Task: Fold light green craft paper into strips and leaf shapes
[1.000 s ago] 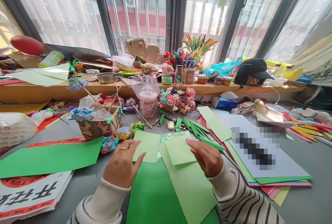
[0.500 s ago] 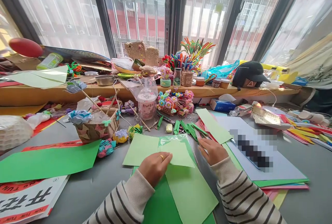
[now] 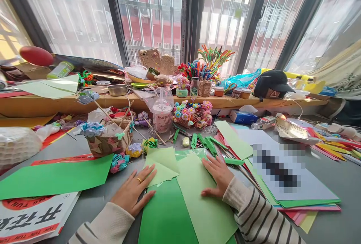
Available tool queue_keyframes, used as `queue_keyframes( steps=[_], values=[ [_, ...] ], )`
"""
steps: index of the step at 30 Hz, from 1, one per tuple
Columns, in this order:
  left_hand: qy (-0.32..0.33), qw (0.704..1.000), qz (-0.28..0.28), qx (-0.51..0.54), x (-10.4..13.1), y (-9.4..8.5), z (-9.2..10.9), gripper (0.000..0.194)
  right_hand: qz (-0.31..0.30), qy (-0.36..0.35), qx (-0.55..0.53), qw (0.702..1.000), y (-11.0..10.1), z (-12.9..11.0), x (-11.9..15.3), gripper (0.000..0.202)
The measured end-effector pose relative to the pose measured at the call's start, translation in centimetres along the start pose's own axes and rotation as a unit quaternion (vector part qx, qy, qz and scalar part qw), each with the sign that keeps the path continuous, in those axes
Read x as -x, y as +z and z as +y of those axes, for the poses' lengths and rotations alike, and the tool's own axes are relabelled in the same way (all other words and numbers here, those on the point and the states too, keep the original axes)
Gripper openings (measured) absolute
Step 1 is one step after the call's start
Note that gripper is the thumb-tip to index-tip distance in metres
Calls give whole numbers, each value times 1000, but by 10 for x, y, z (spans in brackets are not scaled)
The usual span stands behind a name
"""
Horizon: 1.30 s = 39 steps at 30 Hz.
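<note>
My left hand (image 3: 134,190) rests flat with its fingers apart, the fingertips at the edge of the small light green paper pieces (image 3: 162,163). Opposite it, my right hand (image 3: 218,176) lies with spread fingers on a long light green paper strip (image 3: 204,202). Both papers overlap a darker green sheet (image 3: 166,214), part of which shows between my hands. Just beyond my right hand are folded green paper pieces (image 3: 210,146), and one more folded green piece (image 3: 233,161) lies beside its wrist side.
A paper stack (image 3: 304,187) and a light green strip (image 3: 234,140) lie at right. On the left are a green sheet (image 3: 56,176), a printed bag (image 3: 36,217) and a basket (image 3: 109,144) with paper flowers. A lidded cup (image 3: 163,118) stands behind.
My left hand has let go of the small light green paper and moved left, opening flat. My right hand has moved left onto the long strip. A folded green piece now lies beside it.
</note>
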<state>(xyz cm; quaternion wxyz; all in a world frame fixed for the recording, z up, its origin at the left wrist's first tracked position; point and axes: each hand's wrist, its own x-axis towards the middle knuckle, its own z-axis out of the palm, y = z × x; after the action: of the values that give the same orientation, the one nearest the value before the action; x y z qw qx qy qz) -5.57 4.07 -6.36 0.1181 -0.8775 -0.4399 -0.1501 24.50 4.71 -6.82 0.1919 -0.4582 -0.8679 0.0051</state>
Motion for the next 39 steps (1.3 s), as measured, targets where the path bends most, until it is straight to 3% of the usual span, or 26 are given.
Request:
queue_keyframes(
  steps=[3, 6, 13, 16, 18, 20, 25, 27, 29, 31, 33, 35, 37, 39],
  values=[
    [-55, 998, -38, 17, 5, 11, 5, 54, -27, 20, -25, 999, 2, -2, 0, 89],
    [-71, 996, -44, 4, 3, 8, 10, 56, -31, 31, -55, 998, 3, -1, -1, 87],
    [-36, 999, -2, -12, -5, 0, 20, 65, -44, 34, -74, 996, 3, 1, -2, 86],
    [-52, 998, -19, -4, -10, -1, 16, 66, -53, 41, -66, 996, 3, 2, -1, 86],
    [-103, 995, -18, 1, -17, -4, 8, 68, -53, 39, -68, 995, 2, 3, -1, 83],
    [-147, 988, -28, 21, -29, -8, 0, 64, -57, 35, -72, 995, 2, 4, -2, 82],
    [-189, 971, -143, 21, -64, -20, -11, 61, -82, 31, -68, 994, 0, 5, -6, 83],
    [-196, 972, -130, 18, -71, -24, -13, 53, -83, 22, -63, 994, -1, 5, -7, 82],
    [-178, 978, -106, 33, -73, -27, -16, 31, -74, 17, -61, 995, -4, 5, -8, 81],
    [-162, 979, -82, 95, -72, -31, -19, 18, -50, 29, -73, 996, -10, 2, -10, 79],
    [-184, 957, -52, 217, -70, -36, -18, 22, -8, 65, -120, 991, -20, -4, -16, 72],
    [-238, 896, -29, 373, -70, -42, -11, 23, 42, 125, -212, 968, -29, -15, -25, 66],
    [-281, 808, -45, 515, -70, -45, 2, 21, 38, 157, -362, 918, -33, -28, -36, 62],
    [-303, 746, -51, 591, -71, -44, 16, 22, 8, 160, -496, 854, -31, -39, -45, 52]
  ],
)
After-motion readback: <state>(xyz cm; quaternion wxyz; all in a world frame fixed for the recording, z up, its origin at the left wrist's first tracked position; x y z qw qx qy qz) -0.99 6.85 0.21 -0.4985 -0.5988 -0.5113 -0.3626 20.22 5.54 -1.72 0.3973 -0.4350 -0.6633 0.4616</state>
